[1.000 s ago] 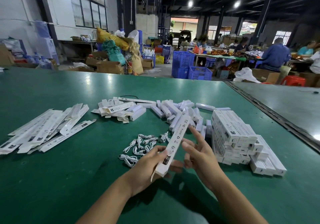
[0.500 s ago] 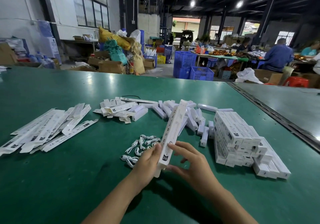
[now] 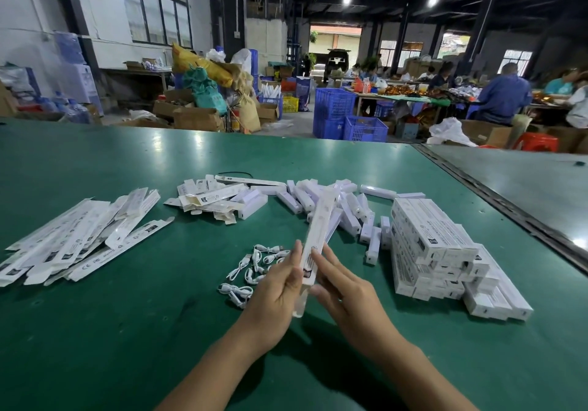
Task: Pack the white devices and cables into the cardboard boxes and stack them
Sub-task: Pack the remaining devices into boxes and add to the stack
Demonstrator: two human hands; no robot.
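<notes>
Hands meet low over the green table (image 3: 127, 331). The left hand (image 3: 280, 283) grips the lower part of a long white box (image 3: 318, 229), which tilts up and away from the person. The right hand (image 3: 343, 289) lays straight fingers against the box's right side. Print on the box is too small to read.

Just beyond the left hand, a cluster of white cables (image 3: 254, 264) lies on the table. To the right stands a stack of packed boxes (image 3: 439, 251) with dark label squares, text illegible. To the left lie flat cartons (image 3: 79, 239); one shows the marks "CE" and "FC". Farther back, loose white devices (image 3: 334, 207) lie in a heap.

Table surface: matte green, with lamp reflections. Beyond the table are blue crates (image 3: 334, 111), brown cardboard cartons (image 3: 194, 118) and seated workers (image 3: 502, 95) under ceiling lamps.
</notes>
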